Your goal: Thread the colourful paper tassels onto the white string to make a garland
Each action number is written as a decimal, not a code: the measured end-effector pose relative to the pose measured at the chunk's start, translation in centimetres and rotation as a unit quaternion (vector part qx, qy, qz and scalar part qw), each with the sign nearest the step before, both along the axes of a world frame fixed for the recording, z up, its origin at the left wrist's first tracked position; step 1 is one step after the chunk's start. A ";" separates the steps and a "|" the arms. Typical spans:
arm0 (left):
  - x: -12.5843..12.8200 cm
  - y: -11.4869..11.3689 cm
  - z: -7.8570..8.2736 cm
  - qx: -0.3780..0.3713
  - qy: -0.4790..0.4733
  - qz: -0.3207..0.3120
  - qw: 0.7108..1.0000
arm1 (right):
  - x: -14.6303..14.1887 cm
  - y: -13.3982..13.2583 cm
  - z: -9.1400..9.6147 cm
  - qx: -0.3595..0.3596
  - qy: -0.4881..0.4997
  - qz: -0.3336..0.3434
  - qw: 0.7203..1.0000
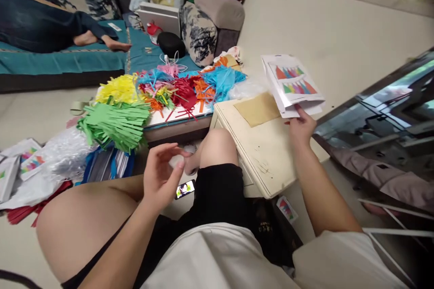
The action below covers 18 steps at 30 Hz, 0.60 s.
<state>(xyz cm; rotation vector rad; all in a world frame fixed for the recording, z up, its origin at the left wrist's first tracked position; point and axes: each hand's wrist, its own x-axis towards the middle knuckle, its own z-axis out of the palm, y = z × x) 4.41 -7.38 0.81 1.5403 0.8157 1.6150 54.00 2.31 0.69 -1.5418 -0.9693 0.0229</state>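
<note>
A stack of printed packets (293,86) is gripped by the right hand (301,127) at 2 o'clock over the worktop (271,153); left hand (161,176) half-open, empty; set-down seemingly needed next.

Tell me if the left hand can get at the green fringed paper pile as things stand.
Probably yes. The left hand hangs empty and open above the lap, and the green fringed paper pile lies uncovered up and to its left, overhanging the low table's edge, with nothing between them.
</note>
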 end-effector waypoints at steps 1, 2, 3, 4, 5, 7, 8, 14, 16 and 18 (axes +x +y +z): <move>0.9 0.2 0.1 -0.009 0.009 -0.016 1.000 | 0.9 0.6 -0.6 -0.004 0.036 -0.012 0.999; 1.6 0.6 0.2 -0.019 0.018 -0.033 0.999 | 1.8 1.1 -1.2 -0.012 0.068 -0.018 0.997; 2.3 0.9 0.2 -0.027 0.027 -0.047 0.998 | 2.5 1.5 -1.7 -0.020 0.092 -0.019 0.995; 2.7 1.4 0.0 -0.033 0.032 -0.058 0.997 | 3.1 1.7 -2.2 -0.027 0.111 -0.020 0.993; 3.1 1.8 -0.2 -0.039 0.033 -0.063 0.997 | 3.6 1.8 -2.5 -0.033 0.123 -0.020 0.992; 3.5 2.9 -0.9 -0.055 0.027 -0.057 0.997 | 4.3 2.1 -2.9 -0.041 0.139 -0.020 0.989; 3.6 3.4 -1.4 -0.065 0.023 -0.048 0.996 | 4.5 2.3 -3.0 -0.044 0.148 -0.016 0.988; 3.4 6.1 -5.2 -0.143 0.010 -0.010 0.990 | 3.9 5.8 -1.6 -0.035 0.204 0.045 0.977; 3.0 7.0 -7.2 -0.174 0.009 0.003 0.985 | 3.4 7.1 -1.0 -0.048 0.216 0.062 0.973; 2.4 7.8 -9.6 -0.213 0.012 0.017 0.977 | 3.2 8.1 -0.6 -0.083 0.218 0.069 0.970</move>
